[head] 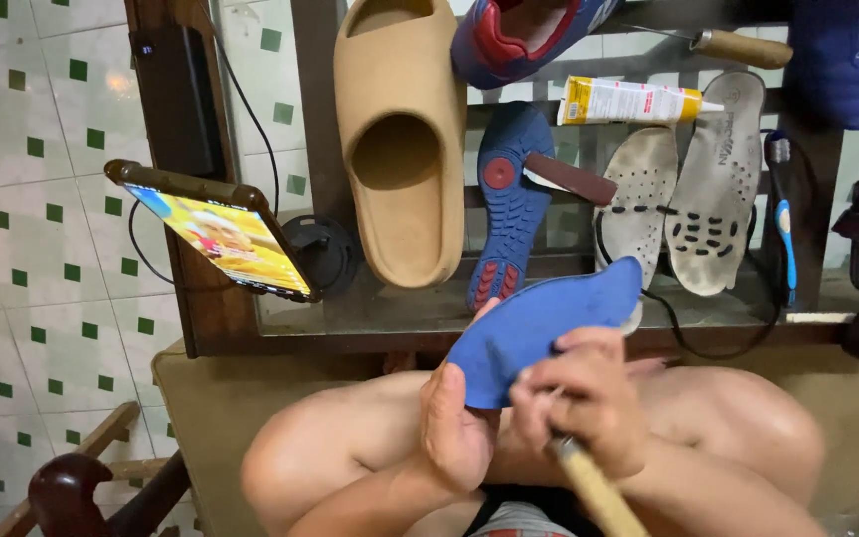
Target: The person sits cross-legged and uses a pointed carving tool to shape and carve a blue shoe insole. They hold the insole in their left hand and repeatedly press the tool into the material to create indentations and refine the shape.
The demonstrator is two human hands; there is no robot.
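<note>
Tan slide sandal (402,149) lies beside a blue sole (509,204), two worn insoles (683,194), a glue tube (628,101), and a lit phone (226,237).

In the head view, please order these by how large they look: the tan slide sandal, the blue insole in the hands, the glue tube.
1. tan slide sandal
2. blue insole, nearer the camera, so unsure
3. glue tube

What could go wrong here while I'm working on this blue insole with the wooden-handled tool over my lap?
The right hand works the wooden-handled tool against the flat blue foam insole close to the left hand gripping it; a slip could catch those fingers. The work sits just above the bare knees, so a slip might reach them. The lit phone could distract.
</note>
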